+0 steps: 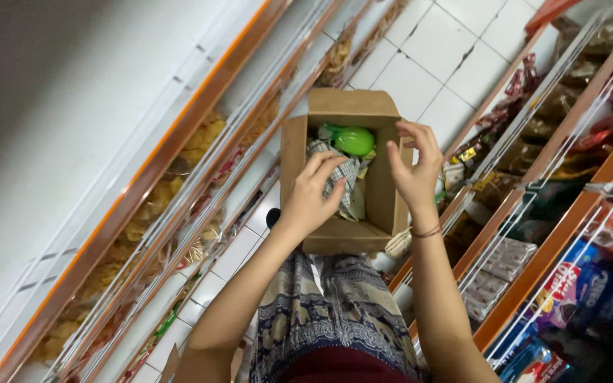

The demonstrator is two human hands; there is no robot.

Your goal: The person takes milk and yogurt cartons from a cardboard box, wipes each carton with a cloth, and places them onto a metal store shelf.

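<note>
An open brown cardboard box [349, 110] stands on the white tiled floor in front of me. Inside lie a green rounded object [352, 139] and a checked cloth or packet [344, 172]. My left hand [312, 195] reaches into the box, fingers resting on the checked item; whether it grips it is unclear. My right hand [414, 167] hovers over the box's right wall, fingers spread, holding nothing. A thin bracelet circles my right wrist.
Shelves [179, 156] with bagged chips run along the left. On the right, racks [569, 213] hold wrapped snacks and biscuit packs. The tiled aisle [434, 64] stretches ahead beyond the box. My patterned skirt [328, 312] fills the bottom.
</note>
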